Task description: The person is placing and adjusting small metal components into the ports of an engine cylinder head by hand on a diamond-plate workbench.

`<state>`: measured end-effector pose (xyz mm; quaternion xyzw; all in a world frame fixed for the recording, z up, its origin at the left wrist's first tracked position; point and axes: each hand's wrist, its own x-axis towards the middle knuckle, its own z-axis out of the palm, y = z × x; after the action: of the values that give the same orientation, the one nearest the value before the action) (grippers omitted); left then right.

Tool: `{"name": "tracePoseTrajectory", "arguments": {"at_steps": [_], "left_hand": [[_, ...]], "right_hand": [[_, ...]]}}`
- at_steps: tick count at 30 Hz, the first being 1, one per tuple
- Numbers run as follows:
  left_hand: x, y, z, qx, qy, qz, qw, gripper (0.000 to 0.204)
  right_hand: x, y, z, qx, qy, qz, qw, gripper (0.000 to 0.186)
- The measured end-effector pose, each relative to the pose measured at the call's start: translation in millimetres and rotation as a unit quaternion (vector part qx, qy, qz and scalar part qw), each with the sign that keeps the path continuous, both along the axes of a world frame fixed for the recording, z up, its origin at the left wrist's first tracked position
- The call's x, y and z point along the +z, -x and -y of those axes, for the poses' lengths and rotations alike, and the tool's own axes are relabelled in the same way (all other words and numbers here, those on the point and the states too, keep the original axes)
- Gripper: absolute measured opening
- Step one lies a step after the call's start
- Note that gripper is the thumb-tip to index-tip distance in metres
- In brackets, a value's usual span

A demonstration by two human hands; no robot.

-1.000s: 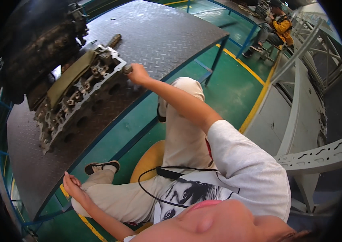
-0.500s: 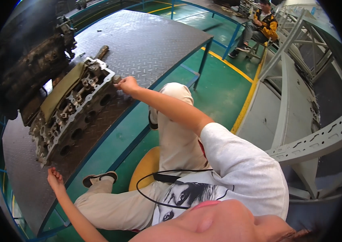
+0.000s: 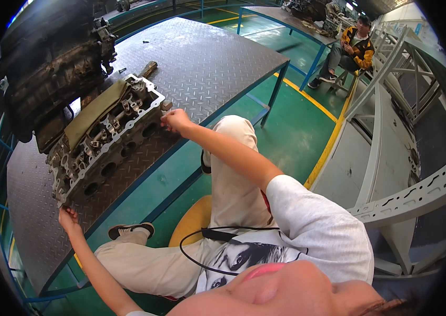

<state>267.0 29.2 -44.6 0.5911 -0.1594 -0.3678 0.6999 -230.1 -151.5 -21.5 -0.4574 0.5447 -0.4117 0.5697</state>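
An engine cylinder head (image 3: 104, 150) lies slantwise along the near edge of the metal table, valve parts showing on top and several round ports on its near side. My right hand (image 3: 176, 122) has its fingers curled at the head's far right end, just below a small blocky piece (image 3: 166, 106). At the near left corner, the bent fingers of my left hand (image 3: 69, 218) grip the head's edge. Both hands' fingertips are partly hidden. Along the back of the head rests a flat olive strip (image 3: 96, 117).
A large dark engine block (image 3: 49, 68) stands behind the head. A wooden-looking handle (image 3: 149, 69) and a small bolt (image 3: 122, 70) lie on the tread-plate table (image 3: 196, 52). Grey metal framing (image 3: 378, 142) runs along the right. A seated person (image 3: 354, 50) is farther back.
My left hand has moved up to the head's near corner. My right hand has shifted lower on its far end, below the blocky piece. The whole view has shifted slightly.
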Motion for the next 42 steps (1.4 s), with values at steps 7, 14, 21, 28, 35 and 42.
{"name": "tracePoseTrajectory", "arguments": {"at_steps": [7,14,21,28,35,42], "left_hand": [[67.7,90.6,-53.9,0.148,0.03,0.331,0.931,0.033],[110.1,258.4,-48.8,-0.282,0.173,0.479,0.814,0.011],[62.1,272.7,-61.6,-0.653,0.046,-0.054,0.754,0.059],[48.8,261.0,-43.1,-0.611,0.056,-0.116,0.781,0.036],[65.4,240.1,-45.6,-0.441,-0.04,0.067,0.894,0.033],[67.2,208.8,-44.1,-0.263,-0.054,0.296,0.917,0.036]], "right_hand": [[14.1,-18.7,-74.4,0.139,0.097,0.013,0.985,0.017],[13.0,-77.4,-327.3,0.776,0.335,-0.023,0.534,0.016],[111.8,-41.4,-169.0,0.388,0.401,-0.089,0.825,0.011],[43.5,109.4,8.3,-0.007,0.326,-0.221,0.919,0.021],[33.0,105.3,2.0,-0.088,0.341,-0.217,0.91,0.021],[38.2,100.3,2.0,-0.093,0.358,-0.221,0.902,0.021]]}}
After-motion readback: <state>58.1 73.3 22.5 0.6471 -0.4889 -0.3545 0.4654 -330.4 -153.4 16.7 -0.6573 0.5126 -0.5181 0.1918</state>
